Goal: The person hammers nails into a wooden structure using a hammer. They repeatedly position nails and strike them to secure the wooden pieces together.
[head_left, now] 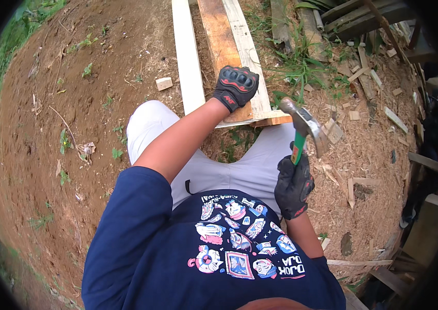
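Your navy T-shirt (126, 243), printed with pink, white and blue cartoon figures, fills the foreground. Bare brown soil (48, 170) spreads away to your left, while sawdust and wood scraps (368, 129) cover the ground to your right, edged by piled timber (428, 227). Your light grey trousers (213, 173) show knees spread toward the near end of three long boards: a whitish board (190, 62) on the left, set apart by a gap, an orange-brown plank (219, 31) in the middle and a pale board (247, 46) along its right side. A claw hammer (300, 138) with a green handle stands head up beside the boards' near right corner, its round face turned toward them and its claw to the right. Your right hand (295, 186), in a black glove, is closed around the handle's lower part. Your left hand (237, 87), gloved in black with red trim, rests on the boards, knuckles up; its fingertips are hidden, so whether it grips anything cannot be told. A small wood block (164, 83) lies just left of the whitish board.
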Demonstrator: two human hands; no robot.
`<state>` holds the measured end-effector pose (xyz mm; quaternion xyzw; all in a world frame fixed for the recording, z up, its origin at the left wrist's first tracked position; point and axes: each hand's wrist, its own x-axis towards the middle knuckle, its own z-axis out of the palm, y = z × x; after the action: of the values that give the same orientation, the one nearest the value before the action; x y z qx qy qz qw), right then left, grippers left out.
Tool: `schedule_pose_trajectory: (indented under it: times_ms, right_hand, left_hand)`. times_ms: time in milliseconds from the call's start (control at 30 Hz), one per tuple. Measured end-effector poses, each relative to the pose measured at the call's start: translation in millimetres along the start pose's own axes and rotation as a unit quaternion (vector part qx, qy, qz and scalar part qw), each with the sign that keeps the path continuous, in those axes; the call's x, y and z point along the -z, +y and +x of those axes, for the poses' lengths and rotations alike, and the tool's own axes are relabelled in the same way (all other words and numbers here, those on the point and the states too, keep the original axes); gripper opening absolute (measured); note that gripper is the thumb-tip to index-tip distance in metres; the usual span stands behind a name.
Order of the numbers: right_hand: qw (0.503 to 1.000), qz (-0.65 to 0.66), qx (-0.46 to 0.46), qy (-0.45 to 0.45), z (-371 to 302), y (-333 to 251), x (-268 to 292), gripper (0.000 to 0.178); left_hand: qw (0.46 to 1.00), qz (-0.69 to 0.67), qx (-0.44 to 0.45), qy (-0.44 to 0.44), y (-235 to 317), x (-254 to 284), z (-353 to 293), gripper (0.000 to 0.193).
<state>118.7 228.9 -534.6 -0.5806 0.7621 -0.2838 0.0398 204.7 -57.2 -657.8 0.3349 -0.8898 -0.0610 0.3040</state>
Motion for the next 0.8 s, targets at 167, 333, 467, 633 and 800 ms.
schedule_pose_trajectory:
  times_ms: [167, 333, 467, 633, 800]
  right_hand:
    - [0.993, 0.022, -0.026, -0.111, 13, -10, 2, 0.037]
    - [0.976, 0.149, -0.153, -0.043, 0, -20, 11, 0.038]
    - [0.981, -0.09, -0.013, -0.17, 6, 6, -14, 0.036]
    - [0.993, 0.081, -0.083, -0.002, 0, -21, 12, 0.033]
    - [0.968, -0.133, -0.047, -0.207, 2, 5, -19, 0.034]
  left_hand:
    - [1.0, 0.005, -0.005, -0.003, -2, -2, -4, 0.039]
    - [1.0, -0.004, 0.018, -0.016, -3, 2, -1, 0.042]
    - [1.0, -0.009, 0.014, -0.025, 0, 1, 2, 0.042]
    - [0.999, -0.011, 0.038, -0.032, -4, 2, -3, 0.043]
    - [0.999, -0.015, 0.036, -0.036, 0, -4, 1, 0.044]
